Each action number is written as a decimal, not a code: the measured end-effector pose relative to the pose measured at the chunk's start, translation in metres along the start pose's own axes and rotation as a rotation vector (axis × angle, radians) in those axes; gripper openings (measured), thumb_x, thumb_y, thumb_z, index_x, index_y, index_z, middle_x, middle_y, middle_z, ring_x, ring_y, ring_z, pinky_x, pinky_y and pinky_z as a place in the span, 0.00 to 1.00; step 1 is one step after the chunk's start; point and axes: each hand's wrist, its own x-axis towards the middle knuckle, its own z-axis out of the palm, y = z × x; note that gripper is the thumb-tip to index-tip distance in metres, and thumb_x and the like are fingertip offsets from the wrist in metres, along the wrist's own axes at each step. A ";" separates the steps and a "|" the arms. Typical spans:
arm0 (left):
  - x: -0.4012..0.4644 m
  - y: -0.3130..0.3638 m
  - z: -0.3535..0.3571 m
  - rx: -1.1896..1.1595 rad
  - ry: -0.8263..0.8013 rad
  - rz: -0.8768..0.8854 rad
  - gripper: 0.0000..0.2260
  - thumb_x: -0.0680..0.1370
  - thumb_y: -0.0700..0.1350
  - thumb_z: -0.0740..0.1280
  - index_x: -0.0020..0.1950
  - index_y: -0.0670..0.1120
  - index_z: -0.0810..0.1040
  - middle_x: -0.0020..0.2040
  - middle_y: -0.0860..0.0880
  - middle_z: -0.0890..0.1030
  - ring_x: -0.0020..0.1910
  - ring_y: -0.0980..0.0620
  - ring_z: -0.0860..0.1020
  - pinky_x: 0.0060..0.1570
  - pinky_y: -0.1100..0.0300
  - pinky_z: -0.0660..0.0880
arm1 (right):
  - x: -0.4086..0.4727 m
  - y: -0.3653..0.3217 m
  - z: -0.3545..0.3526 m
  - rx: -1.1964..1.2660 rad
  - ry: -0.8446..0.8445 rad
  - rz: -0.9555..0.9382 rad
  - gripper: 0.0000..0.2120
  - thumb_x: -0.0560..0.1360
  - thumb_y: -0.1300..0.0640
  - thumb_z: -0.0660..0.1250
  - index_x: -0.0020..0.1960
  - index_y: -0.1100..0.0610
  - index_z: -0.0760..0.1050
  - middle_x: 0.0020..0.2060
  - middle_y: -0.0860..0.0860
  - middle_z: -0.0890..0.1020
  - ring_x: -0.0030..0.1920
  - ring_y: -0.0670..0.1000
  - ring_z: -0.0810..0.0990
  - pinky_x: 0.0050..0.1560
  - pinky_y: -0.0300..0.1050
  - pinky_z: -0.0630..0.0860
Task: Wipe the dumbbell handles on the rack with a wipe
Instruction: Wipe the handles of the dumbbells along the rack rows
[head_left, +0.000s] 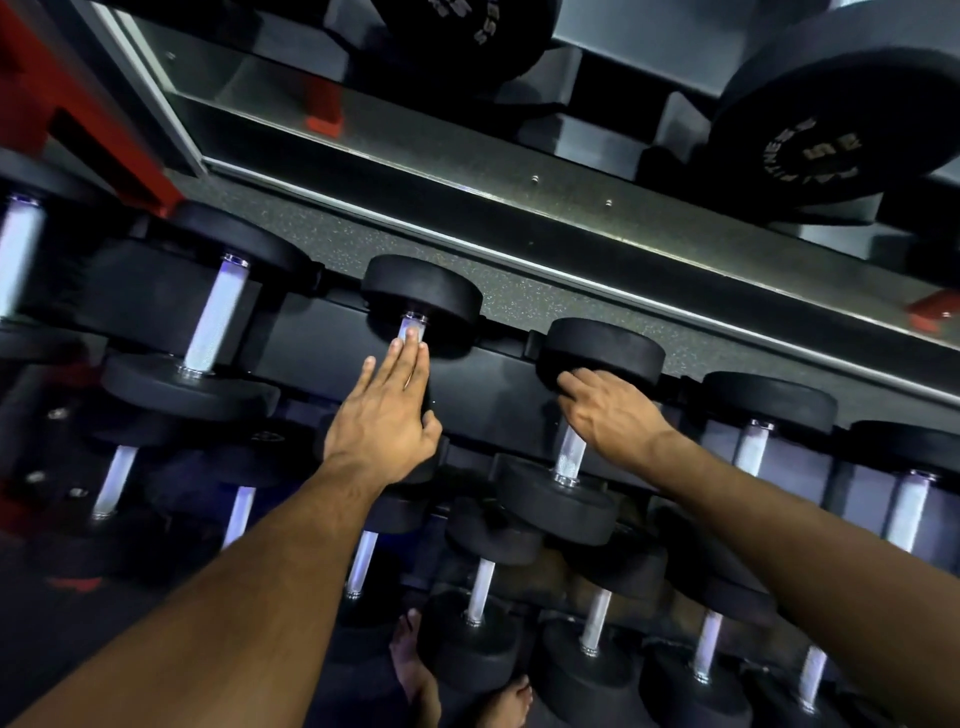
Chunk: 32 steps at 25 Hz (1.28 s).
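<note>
Two bare hands are stretched out over the top row of a black dumbbell rack (483, 384). The left hand (387, 410) is held flat with its fingers straight and close together, and the fingertips (413, 340) are laid on the far end of the silver handle (412, 328) of one dumbbell (423, 296), just below its far black head; most of that handle is hidden under the palm. Nothing is gripped by this hand. The right hand (605, 408) is laid over the neighbouring dumbbell (600, 353) to the right, its fingers bent onto the near edge of the far head, while the lower part of that silver handle (569, 457) is seen beneath the wrist. Whether anything is held under this hand cannot be told, and no wipe can be made out in either hand. More dumbbells with silver handles are lined up on either side and on the lower rows of the rack. Bare toes (410, 660) are seen at the bottom edge, near the lowest row. A mirror (415, 104) is set behind the rack above a strip of speckled floor (467, 244), and large black weight heads are reflected in it
</note>
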 end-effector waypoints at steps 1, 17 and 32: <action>0.000 0.000 0.000 -0.010 0.003 -0.001 0.37 0.78 0.52 0.57 0.82 0.42 0.45 0.82 0.45 0.41 0.81 0.50 0.43 0.80 0.50 0.46 | 0.000 0.001 0.000 -0.005 -0.021 -0.016 0.11 0.74 0.61 0.58 0.37 0.56 0.76 0.39 0.53 0.76 0.39 0.55 0.76 0.37 0.50 0.74; -0.001 0.001 -0.006 -0.039 -0.008 -0.006 0.36 0.79 0.50 0.59 0.82 0.42 0.47 0.83 0.46 0.43 0.81 0.51 0.45 0.80 0.50 0.48 | 0.010 -0.011 -0.009 -0.061 -0.270 -0.035 0.10 0.72 0.61 0.61 0.41 0.55 0.80 0.39 0.52 0.80 0.40 0.53 0.79 0.45 0.47 0.75; 0.001 0.003 -0.002 -0.002 -0.005 -0.009 0.36 0.75 0.51 0.55 0.81 0.41 0.53 0.83 0.45 0.50 0.81 0.49 0.51 0.78 0.49 0.56 | -0.038 -0.037 0.001 0.961 0.053 0.434 0.10 0.75 0.59 0.61 0.49 0.57 0.80 0.46 0.50 0.81 0.49 0.49 0.79 0.53 0.39 0.72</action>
